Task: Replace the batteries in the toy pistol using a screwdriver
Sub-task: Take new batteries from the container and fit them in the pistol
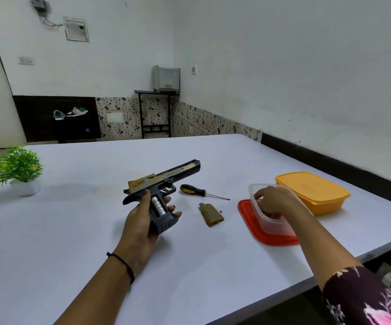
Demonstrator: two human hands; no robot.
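Nearest me, the left grip is wrapped round the handle of the pistol, held over the surface, its bay open with one battery showing. Right of the pistol lie the cover and screw, so unscrewing looks done. Further right, the right grip dips into a clear tub; whether it has anything I cannot tell. Just beyond the pistol lies the screwdriver. Closing up remains, I'd judge.

A home room, with shoes and printer.
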